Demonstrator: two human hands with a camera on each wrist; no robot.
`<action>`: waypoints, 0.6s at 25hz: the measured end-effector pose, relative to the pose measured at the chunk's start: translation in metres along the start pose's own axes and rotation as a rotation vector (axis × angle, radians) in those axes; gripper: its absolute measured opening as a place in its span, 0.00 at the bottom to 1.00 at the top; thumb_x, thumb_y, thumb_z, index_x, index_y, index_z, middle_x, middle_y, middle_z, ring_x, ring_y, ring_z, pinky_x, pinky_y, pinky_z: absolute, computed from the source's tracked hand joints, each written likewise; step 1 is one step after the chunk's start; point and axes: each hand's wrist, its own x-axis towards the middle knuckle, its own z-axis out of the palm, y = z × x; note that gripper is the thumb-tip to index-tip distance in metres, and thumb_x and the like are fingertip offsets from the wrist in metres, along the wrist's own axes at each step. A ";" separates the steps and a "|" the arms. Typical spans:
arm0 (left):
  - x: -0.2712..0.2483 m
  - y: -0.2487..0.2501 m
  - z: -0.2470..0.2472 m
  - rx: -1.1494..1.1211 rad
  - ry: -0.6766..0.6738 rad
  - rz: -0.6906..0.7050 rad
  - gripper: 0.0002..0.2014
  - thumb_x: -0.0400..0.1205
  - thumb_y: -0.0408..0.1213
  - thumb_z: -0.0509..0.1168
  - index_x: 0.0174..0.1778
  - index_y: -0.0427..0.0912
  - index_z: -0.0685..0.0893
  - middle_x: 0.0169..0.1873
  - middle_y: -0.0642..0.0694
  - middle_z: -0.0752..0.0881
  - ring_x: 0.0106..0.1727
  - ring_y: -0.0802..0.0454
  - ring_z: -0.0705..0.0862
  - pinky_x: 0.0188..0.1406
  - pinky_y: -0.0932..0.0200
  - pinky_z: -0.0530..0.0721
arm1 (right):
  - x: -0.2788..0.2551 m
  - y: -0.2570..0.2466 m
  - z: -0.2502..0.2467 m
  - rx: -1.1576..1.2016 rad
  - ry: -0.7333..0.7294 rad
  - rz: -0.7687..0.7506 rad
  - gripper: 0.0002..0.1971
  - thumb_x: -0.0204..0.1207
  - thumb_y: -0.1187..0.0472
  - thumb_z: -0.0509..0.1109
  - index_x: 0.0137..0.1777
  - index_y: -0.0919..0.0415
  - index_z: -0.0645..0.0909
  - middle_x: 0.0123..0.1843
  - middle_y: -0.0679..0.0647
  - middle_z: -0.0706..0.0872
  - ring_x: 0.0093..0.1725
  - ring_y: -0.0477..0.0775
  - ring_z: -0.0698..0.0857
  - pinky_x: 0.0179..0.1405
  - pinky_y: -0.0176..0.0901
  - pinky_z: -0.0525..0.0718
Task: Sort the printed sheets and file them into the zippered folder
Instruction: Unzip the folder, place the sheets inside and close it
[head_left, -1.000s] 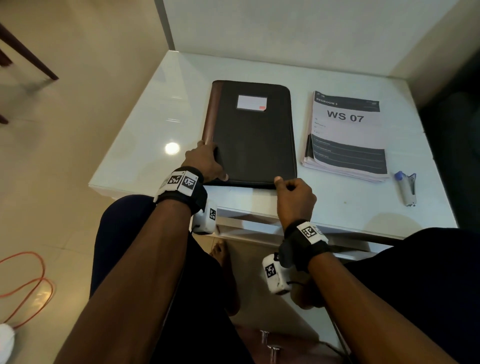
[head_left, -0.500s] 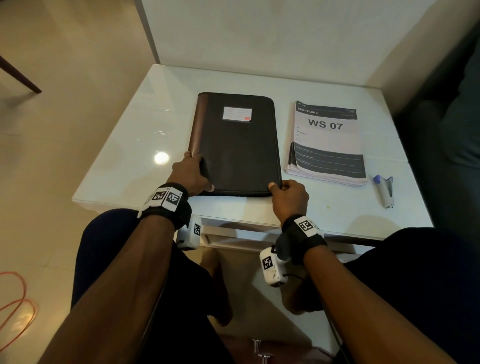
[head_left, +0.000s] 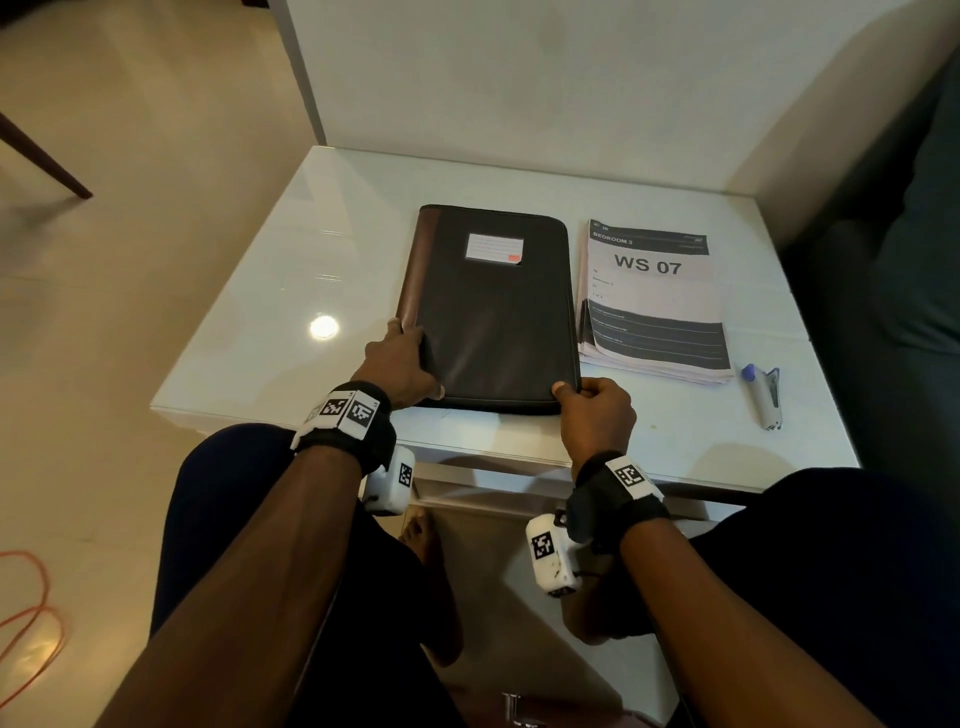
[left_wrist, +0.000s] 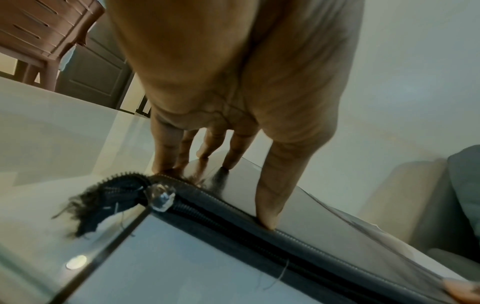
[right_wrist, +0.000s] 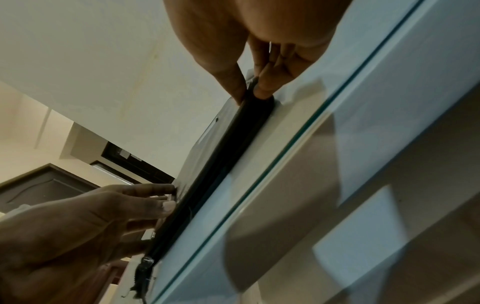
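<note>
Dark leatherette at the near right corner of the zippered folder (head_left: 493, 312) is pinched by the right hand (head_left: 597, 415): thumb on top, curled fingers at the edge, as the right wrist view shows. Whether a zip pull lies inside that pinch cannot be told. The left hand (head_left: 400, 358) is laid on the near left corner, fingers straight and spread, thumb (left_wrist: 270, 205) pressed on the stitched rim; the folder is pinned flat, not gripped. A clear zip slider (left_wrist: 161, 197) is seen just beside that hand at the near left corner, with a frayed tail of zip tape (left_wrist: 98, 205) trailing onto the glass.

The folder lies shut and flat on the white bench (head_left: 311, 249), spine to the left, label (head_left: 494, 248) at its far end. The printed sheets (head_left: 654, 306), top page marked WS 07, are stacked just right of it, edges slightly uneven, seemingly untouched. A stapler (head_left: 763, 395) lies near the stack's near right corner.

Step judged in hand: opening the folder, before any sorting. The next move likely calls for the zip to be run round the right edge while the left corner is held down; the frayed tape may snag. The cover is then to be swung open leftward, away from the stack.
</note>
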 end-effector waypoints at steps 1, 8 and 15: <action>0.001 0.000 -0.002 -0.008 -0.014 0.005 0.40 0.70 0.44 0.85 0.76 0.43 0.73 0.78 0.37 0.68 0.71 0.28 0.78 0.72 0.33 0.82 | -0.002 -0.005 -0.001 0.042 0.014 0.000 0.14 0.78 0.55 0.78 0.58 0.62 0.87 0.52 0.56 0.91 0.51 0.56 0.88 0.57 0.49 0.87; -0.018 0.021 -0.016 -0.023 -0.142 0.066 0.63 0.62 0.73 0.79 0.89 0.59 0.53 0.88 0.35 0.55 0.86 0.24 0.59 0.82 0.27 0.69 | -0.028 -0.078 -0.010 0.265 0.065 -0.164 0.09 0.74 0.60 0.77 0.51 0.51 0.81 0.47 0.46 0.86 0.48 0.48 0.88 0.53 0.51 0.91; -0.063 0.010 -0.083 -0.317 0.172 0.254 0.39 0.79 0.36 0.78 0.86 0.55 0.69 0.73 0.48 0.86 0.67 0.46 0.86 0.57 0.55 0.80 | -0.083 -0.186 0.040 0.377 -0.138 -0.557 0.14 0.76 0.54 0.77 0.58 0.53 0.79 0.49 0.44 0.88 0.44 0.41 0.89 0.43 0.36 0.89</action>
